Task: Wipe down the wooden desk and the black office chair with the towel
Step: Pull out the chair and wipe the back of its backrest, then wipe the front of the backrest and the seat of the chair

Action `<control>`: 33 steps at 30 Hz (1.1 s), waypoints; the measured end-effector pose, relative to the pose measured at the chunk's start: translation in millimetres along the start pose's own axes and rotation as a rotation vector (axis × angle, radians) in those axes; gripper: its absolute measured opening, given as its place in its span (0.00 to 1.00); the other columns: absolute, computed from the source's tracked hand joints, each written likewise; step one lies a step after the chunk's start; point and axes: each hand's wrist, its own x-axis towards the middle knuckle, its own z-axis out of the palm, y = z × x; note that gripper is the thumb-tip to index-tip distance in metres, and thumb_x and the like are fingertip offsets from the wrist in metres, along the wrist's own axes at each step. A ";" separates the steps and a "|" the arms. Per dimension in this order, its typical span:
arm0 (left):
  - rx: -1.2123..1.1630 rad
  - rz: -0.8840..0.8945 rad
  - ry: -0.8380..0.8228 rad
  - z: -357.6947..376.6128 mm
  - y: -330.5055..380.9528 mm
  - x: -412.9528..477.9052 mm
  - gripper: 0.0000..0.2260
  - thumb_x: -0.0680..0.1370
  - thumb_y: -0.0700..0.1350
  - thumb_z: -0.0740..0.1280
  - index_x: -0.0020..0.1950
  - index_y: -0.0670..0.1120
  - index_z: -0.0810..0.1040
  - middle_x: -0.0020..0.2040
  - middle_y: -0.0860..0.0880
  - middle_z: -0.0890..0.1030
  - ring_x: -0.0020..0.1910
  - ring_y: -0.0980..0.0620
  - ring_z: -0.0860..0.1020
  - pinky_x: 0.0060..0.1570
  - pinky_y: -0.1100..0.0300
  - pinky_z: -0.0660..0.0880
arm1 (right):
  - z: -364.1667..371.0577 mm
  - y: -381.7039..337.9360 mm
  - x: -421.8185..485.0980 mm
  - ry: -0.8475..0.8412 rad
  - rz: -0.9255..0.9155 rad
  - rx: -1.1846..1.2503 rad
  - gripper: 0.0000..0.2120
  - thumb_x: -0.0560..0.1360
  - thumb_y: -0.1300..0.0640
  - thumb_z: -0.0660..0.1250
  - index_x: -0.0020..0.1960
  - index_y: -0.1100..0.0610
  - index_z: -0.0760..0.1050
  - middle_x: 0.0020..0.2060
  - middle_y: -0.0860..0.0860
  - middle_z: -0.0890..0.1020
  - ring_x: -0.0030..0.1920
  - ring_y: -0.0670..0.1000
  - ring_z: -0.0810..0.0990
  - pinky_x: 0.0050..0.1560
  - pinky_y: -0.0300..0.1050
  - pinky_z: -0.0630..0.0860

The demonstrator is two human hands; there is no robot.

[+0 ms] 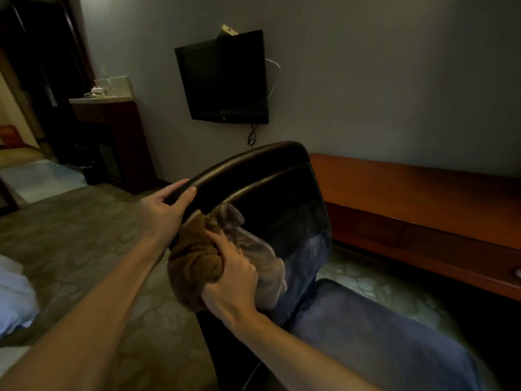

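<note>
The black office chair (270, 176) stands in the middle of the view with a blue cushioned seat and lower back. My left hand (166, 210) grips the top edge of its black backrest. My right hand (231, 280) is closed on a bunched brown towel (194, 261) with a grey edge, pressed against the left side of the backrest. The wooden desk (417, 193) runs along the wall to the right of the chair, apart from both hands.
A black TV (225, 80) hangs on the grey wall above the chair. A dark cabinet (112, 136) with small items on top stands at the left. Patterned carpet (84, 235) covers the floor. White bedding (14, 300) shows at the left edge.
</note>
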 end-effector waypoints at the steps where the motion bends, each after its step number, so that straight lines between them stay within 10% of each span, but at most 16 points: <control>1: 0.010 -0.003 0.005 -2.9 3.3 -6.4 0.15 0.77 0.51 0.75 0.63 0.50 0.84 0.40 0.45 0.83 0.37 0.51 0.79 0.36 0.62 0.76 | -10.6 -2.2 -7.1 -0.021 0.014 0.022 0.28 0.69 0.45 0.66 0.69 0.38 0.72 0.63 0.41 0.81 0.63 0.46 0.79 0.63 0.41 0.75; 5: 0.023 0.045 0.040 -12.0 16.1 -36.3 0.18 0.77 0.47 0.75 0.66 0.44 0.82 0.51 0.47 0.84 0.47 0.56 0.81 0.42 0.74 0.75 | -67.3 -12.8 -26.8 -0.117 0.172 0.223 0.16 0.73 0.59 0.63 0.57 0.52 0.82 0.46 0.45 0.84 0.48 0.45 0.82 0.55 0.45 0.80; 9: 0.102 0.037 0.042 -31.8 20.7 -64.3 0.21 0.77 0.53 0.74 0.68 0.48 0.81 0.55 0.52 0.82 0.56 0.57 0.80 0.56 0.68 0.76 | -126.4 -18.4 -76.9 0.238 0.168 0.408 0.08 0.78 0.63 0.69 0.44 0.52 0.82 0.38 0.43 0.84 0.40 0.38 0.78 0.46 0.41 0.77; 24: 0.054 -0.012 0.042 -43.6 52.0 -118.1 0.22 0.77 0.56 0.71 0.70 0.52 0.79 0.64 0.53 0.82 0.57 0.62 0.77 0.55 0.75 0.67 | -216.3 -9.1 -189.8 0.480 0.395 0.413 0.07 0.78 0.50 0.71 0.49 0.54 0.83 0.45 0.52 0.87 0.52 0.55 0.86 0.60 0.60 0.81; 33: 0.040 0.009 0.035 -46.5 38.5 -111.4 0.24 0.77 0.58 0.71 0.71 0.51 0.79 0.64 0.51 0.82 0.63 0.54 0.79 0.68 0.60 0.73 | -181.5 -19.6 -176.8 0.382 0.313 0.357 0.05 0.74 0.48 0.70 0.44 0.45 0.84 0.43 0.47 0.87 0.49 0.49 0.86 0.51 0.48 0.82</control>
